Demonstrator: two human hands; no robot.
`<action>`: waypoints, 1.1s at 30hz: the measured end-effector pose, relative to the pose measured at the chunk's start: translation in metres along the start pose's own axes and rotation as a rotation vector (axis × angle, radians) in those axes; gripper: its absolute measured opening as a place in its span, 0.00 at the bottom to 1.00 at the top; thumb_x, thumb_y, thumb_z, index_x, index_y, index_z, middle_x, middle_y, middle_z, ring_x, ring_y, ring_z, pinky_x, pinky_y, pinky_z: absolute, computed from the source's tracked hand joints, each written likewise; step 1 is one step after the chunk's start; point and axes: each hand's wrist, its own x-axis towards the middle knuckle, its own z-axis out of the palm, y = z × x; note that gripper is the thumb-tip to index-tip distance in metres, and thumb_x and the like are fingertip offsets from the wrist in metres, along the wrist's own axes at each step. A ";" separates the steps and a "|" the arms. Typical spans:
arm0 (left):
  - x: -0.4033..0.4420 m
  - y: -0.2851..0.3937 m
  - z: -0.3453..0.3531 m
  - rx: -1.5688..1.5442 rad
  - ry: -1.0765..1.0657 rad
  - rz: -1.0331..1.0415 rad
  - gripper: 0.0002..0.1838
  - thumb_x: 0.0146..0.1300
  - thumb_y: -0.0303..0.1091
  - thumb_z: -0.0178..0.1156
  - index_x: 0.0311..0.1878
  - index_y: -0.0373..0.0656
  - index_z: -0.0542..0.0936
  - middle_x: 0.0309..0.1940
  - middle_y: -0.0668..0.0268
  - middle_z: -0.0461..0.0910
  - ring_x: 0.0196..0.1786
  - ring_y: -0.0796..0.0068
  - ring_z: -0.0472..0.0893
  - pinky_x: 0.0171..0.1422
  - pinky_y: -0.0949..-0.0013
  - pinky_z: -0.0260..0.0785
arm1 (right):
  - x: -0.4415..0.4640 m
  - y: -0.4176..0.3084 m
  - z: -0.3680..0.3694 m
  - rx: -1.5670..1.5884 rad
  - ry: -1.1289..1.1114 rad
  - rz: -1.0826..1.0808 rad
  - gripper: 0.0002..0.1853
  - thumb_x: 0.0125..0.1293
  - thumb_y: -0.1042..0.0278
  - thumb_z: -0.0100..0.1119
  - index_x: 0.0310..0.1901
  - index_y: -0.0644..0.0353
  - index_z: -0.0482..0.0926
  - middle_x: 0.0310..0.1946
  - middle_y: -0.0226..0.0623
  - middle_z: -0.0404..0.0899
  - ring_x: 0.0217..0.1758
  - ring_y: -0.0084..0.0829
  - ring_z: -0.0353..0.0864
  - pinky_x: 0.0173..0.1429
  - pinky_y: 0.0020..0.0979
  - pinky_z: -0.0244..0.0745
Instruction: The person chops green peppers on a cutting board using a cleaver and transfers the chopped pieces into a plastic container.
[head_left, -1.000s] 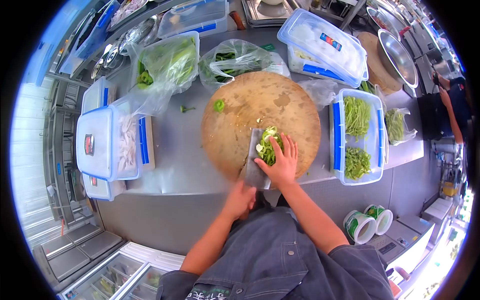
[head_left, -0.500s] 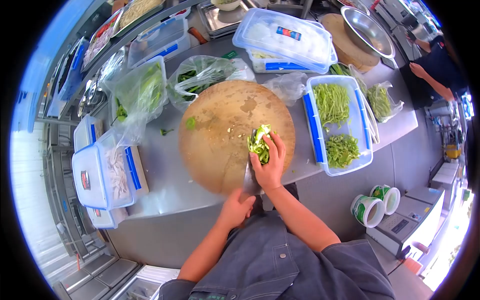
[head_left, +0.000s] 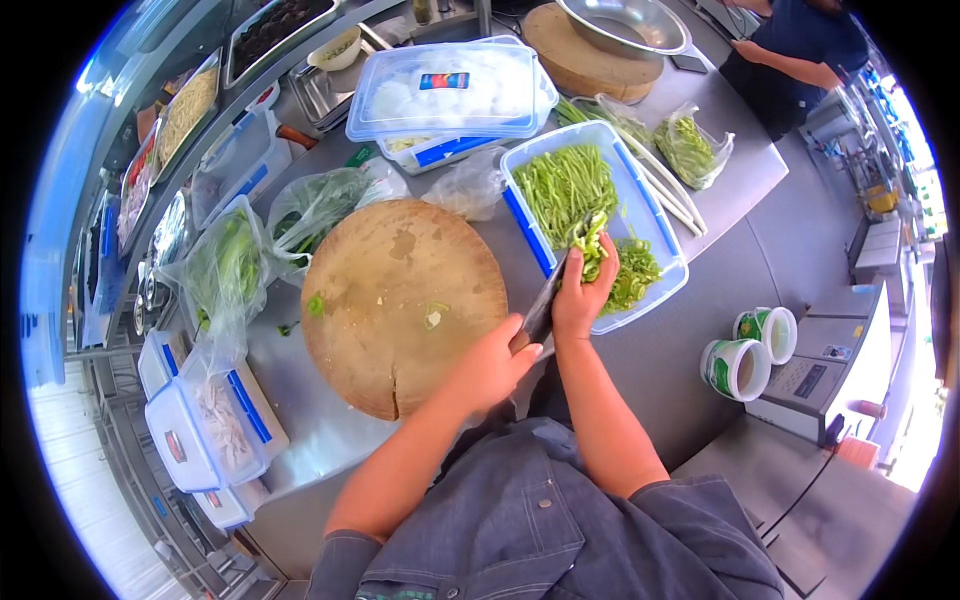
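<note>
My left hand [head_left: 497,365] is closed round the handle of a kitchen knife [head_left: 540,312], whose blade points up and to the right. My right hand [head_left: 583,302] is cupped against the far end of the blade, gripping a heap of sliced green peppers [head_left: 590,246] on it. Both are over the near left edge of a clear plastic container [head_left: 668,277] with blue clips. Inside the container lie cut green stalks [head_left: 568,185] and more chopped greens [head_left: 634,272]. To the left, the round wooden chopping board [head_left: 390,290] carries a few green scraps.
Bagged greens [head_left: 225,265] and lidded plastic boxes [head_left: 190,435] stand on the left. A box of white contents [head_left: 455,90] sits behind the board. A steel bowl [head_left: 630,25] rests on another board at the back. A co-worker [head_left: 805,60] stands at far right.
Both hands have moved right with the knife and the sliced peppers, from over the chopping board to the container. The view has turned to the right.
</note>
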 end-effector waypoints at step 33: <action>0.041 0.017 0.010 0.024 -0.031 0.013 0.11 0.75 0.34 0.61 0.48 0.37 0.71 0.25 0.66 0.74 0.22 0.77 0.75 0.26 0.66 0.68 | 0.125 0.082 -0.078 -0.532 -0.571 -0.023 0.21 0.76 0.66 0.53 0.66 0.66 0.75 0.68 0.55 0.74 0.69 0.54 0.75 0.71 0.45 0.72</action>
